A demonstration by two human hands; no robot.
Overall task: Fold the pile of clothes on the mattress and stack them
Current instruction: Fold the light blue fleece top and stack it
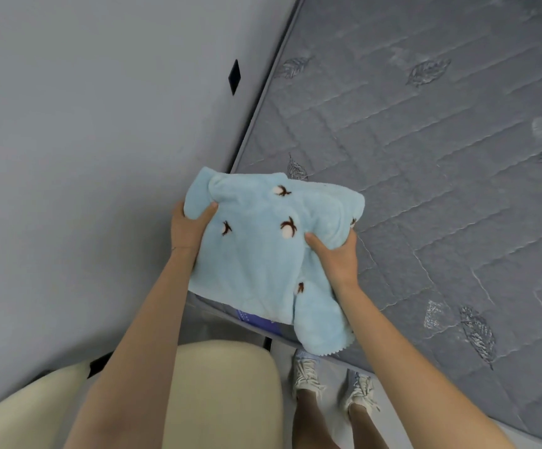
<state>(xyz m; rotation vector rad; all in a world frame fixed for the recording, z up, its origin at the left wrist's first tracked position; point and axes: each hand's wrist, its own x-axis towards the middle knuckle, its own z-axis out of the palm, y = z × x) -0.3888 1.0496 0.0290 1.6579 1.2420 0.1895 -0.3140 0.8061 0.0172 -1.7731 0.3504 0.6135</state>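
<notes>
Grip: our left hand (189, 229) and right hand (337, 254) pinch the folded blue cloth (263, 254), thumbs on top
Risk: we judge the loose near flap may unfold over the mattress (425, 157) corner; grip is shallow

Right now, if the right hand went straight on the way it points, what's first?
The light blue cloth, which the right hand already grips. Past that, probably the mattress edge by the wall; depth is unclear.
</notes>
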